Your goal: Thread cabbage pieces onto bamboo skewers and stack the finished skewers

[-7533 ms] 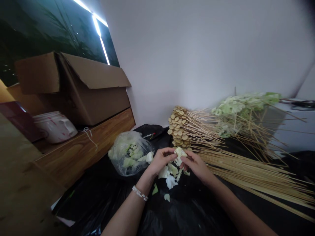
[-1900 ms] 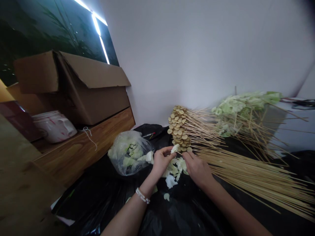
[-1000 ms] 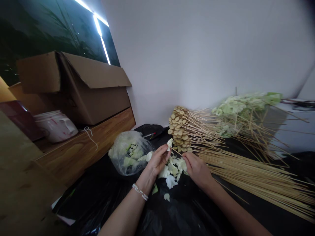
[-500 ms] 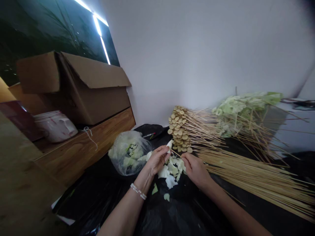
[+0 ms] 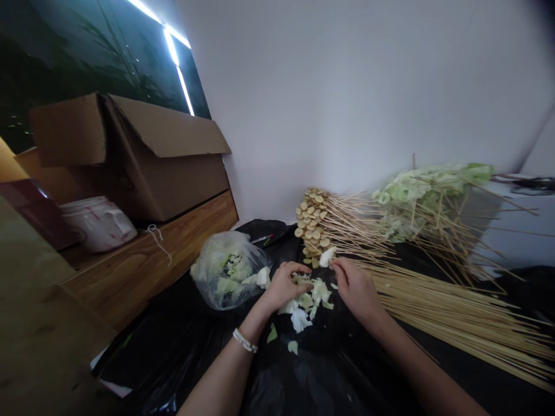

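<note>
My right hand (image 5: 353,286) is closed, its fingertips pinching a skewer just below a white-green leaf piece (image 5: 327,256) on its end. Most of that skewer is hidden by the hand. My left hand (image 5: 288,284), with a beaded bracelet at the wrist, has thumb and fingers apart and holds nothing, over a pile of torn cabbage pieces (image 5: 300,319). Behind both hands stands a stack of skewered round slices (image 5: 311,216). A clear plastic bag (image 5: 229,271) of cabbage lies left of my left hand.
Bare skewers (image 5: 451,312) spread over black plastic (image 5: 295,381) at the right. Skewered leaves (image 5: 420,190) are heaped at the back right. On the wooden ledge (image 5: 191,231) at the left stand a cardboard box (image 5: 182,179) and a white jug (image 5: 99,224). A pen lies near the bag.
My left hand has let go of the leaf piece and its fingers have opened. The leaf piece has moved right with the skewer in my right hand.
</note>
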### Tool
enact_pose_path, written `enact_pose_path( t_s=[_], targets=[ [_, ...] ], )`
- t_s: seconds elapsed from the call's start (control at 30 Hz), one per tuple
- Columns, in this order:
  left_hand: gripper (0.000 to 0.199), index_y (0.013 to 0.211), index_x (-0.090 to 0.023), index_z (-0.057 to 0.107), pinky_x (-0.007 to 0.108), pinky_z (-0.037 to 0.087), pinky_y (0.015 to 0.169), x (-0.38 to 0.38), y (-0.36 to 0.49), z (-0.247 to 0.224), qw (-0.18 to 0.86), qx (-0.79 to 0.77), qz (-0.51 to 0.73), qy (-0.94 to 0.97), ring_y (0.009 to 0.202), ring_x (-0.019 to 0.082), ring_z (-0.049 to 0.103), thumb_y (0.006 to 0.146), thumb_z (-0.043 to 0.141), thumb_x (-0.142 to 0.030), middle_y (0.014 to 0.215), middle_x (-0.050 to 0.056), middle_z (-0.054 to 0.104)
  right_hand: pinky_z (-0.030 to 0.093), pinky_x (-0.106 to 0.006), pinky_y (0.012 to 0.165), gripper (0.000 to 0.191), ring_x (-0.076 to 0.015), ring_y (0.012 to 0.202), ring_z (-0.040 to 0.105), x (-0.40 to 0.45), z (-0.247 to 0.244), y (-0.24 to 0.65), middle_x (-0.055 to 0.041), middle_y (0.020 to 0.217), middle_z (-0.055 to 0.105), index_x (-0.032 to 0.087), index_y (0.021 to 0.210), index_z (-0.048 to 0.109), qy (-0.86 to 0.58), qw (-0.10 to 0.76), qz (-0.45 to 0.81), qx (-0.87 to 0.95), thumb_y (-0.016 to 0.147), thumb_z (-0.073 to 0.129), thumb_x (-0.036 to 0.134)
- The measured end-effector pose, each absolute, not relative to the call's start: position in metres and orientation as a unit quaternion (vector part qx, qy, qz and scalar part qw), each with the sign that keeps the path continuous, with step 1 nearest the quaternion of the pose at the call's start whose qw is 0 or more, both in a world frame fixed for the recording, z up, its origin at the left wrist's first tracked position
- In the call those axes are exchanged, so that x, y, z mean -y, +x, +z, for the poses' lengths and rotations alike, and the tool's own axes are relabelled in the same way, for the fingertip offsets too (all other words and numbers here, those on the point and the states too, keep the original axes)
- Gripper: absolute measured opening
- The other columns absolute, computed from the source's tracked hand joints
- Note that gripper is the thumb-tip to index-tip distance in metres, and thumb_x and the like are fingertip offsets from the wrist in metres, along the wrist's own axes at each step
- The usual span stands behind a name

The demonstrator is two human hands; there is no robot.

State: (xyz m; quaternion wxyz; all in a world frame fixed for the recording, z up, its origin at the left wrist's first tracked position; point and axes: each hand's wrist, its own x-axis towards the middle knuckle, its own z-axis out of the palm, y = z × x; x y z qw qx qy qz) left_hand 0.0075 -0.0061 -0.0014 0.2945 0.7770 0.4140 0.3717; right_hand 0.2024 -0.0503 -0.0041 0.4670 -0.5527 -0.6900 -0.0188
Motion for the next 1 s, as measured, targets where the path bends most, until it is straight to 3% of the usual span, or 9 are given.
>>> enact_pose_path(
  t_s=[0.17, 0.33, 0.47, 0.6, 0.73, 0.87, 1.0],
  targets=[
    [0.026, 0.094, -0.023, 0.073, 0.037, 0.041, 0.088, 0.011, 0.007, -0.004, 0.098, -0.439, 0.265, 0.853, 0.099, 0.025, 0.055, 0.069, 0.071, -0.025, 0.100, 0.006, 0.069, 0.041, -0.027, 0.074, 0.023, -0.0176, 0.078, 0.062, 0.049, -0.006, 0.203, -0.0042, 0.083, 0.066, 0.018, 0.090, 0.062, -0.544, 0.453, -0.021, 0.706, 0.093, 0.040, 0.025],
    [0.016, 0.086, -0.023, 0.073, 0.033, 0.043, 0.083, 0.008, 0.008, -0.007, 0.066, -0.465, 0.278, 0.838, 0.094, 0.023, 0.059, 0.081, 0.058, -0.026, 0.090, 0.007, 0.071, 0.041, -0.027, 0.074, 0.022, -0.0175, 0.077, 0.062, 0.050, -0.006, 0.200, -0.0036, 0.084, 0.067, 0.019, 0.090, 0.062, -0.546, 0.448, -0.021, 0.707, 0.093, 0.041, 0.024],
    [0.019, 0.087, -0.020, 0.072, 0.032, 0.044, 0.079, -0.001, 0.005, -0.010, 0.122, -0.486, 0.382, 0.777, 0.086, 0.021, 0.062, 0.083, 0.056, -0.027, 0.088, 0.007, 0.072, 0.043, -0.027, 0.076, 0.019, -0.0175, 0.080, 0.063, 0.050, -0.007, 0.199, -0.0040, 0.086, 0.067, 0.019, 0.091, 0.062, -0.539, 0.464, -0.007, 0.703, 0.091, 0.043, 0.023],
    [0.020, 0.082, -0.016, 0.071, 0.028, 0.046, 0.068, -0.010, 0.002, -0.010, 0.298, -0.490, 0.516, 0.636, 0.069, 0.018, 0.062, 0.078, 0.060, -0.032, 0.077, 0.005, 0.071, 0.044, -0.027, 0.078, 0.019, -0.0175, 0.083, 0.063, 0.049, -0.010, 0.198, -0.0047, 0.090, 0.067, 0.019, 0.093, 0.062, -0.532, 0.450, 0.009, 0.717, 0.090, 0.044, 0.023],
    [0.027, 0.082, -0.015, 0.069, 0.026, 0.049, 0.066, -0.011, 0.004, -0.008, 0.450, -0.450, 0.593, 0.494, 0.068, 0.014, 0.060, 0.070, 0.068, -0.039, 0.078, 0.003, 0.069, 0.044, -0.028, 0.080, 0.021, -0.0170, 0.084, 0.062, 0.050, -0.013, 0.196, -0.0044, 0.091, 0.067, 0.020, 0.094, 0.063, -0.529, 0.423, 0.018, 0.736, 0.091, 0.042, 0.022],
    [0.032, 0.083, -0.014, 0.070, 0.023, 0.049, 0.066, -0.007, 0.006, -0.005, 0.474, -0.434, 0.609, 0.465, 0.070, 0.012, 0.059, 0.066, 0.073, -0.041, 0.081, 0.003, 0.068, 0.043, -0.027, 0.077, 0.021, -0.0167, 0.082, 0.062, 0.050, -0.015, 0.194, -0.0035, 0.089, 0.067, 0.020, 0.092, 0.063, -0.534, 0.403, 0.015, 0.743, 0.091, 0.041, 0.022],
    [0.031, 0.087, -0.015, 0.070, 0.024, 0.048, 0.068, -0.007, 0.007, -0.004, 0.454, -0.423, 0.603, 0.501, 0.071, 0.013, 0.059, 0.070, 0.070, -0.040, 0.082, 0.003, 0.068, 0.043, -0.027, 0.077, 0.022, -0.0167, 0.081, 0.062, 0.050, -0.017, 0.194, -0.0036, 0.087, 0.067, 0.020, 0.092, 0.063, -0.540, 0.391, 0.006, 0.745, 0.092, 0.041, 0.022]
  ],
)
